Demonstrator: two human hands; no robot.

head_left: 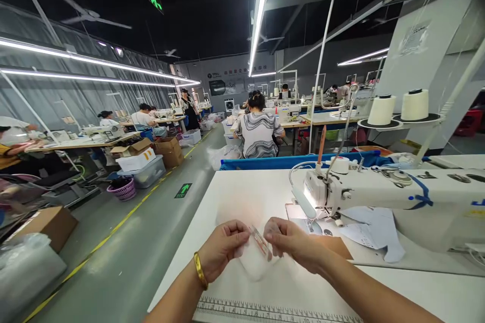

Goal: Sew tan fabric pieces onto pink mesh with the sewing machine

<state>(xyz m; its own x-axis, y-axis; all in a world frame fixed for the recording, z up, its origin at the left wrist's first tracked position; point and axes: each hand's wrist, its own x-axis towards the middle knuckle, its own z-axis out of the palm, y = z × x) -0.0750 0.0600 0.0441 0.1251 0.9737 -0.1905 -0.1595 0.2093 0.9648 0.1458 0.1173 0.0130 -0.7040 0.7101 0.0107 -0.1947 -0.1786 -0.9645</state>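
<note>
Above the white sewing table (204,202), my left hand (227,242) pinches the edge of a thin, sheer, pale fabric (255,265). My right hand (286,237) is closed on the same fabric, a short distance to the right. Between the two hands is a small, narrow, clear and reddish item (260,243), blurred; I cannot make out what it is or which hand bears it. The fabric hangs below my fingers and also shows faintly beyond them. A gold bracelet is round my left wrist.
A white sewing machine (364,192) stands right of my hands, with white cut pieces (373,232) and a brown piece (333,246) near it. A ruler strip (265,311) runs along the front. Thread cones (382,110) stand behind. A person (259,131) sits ahead.
</note>
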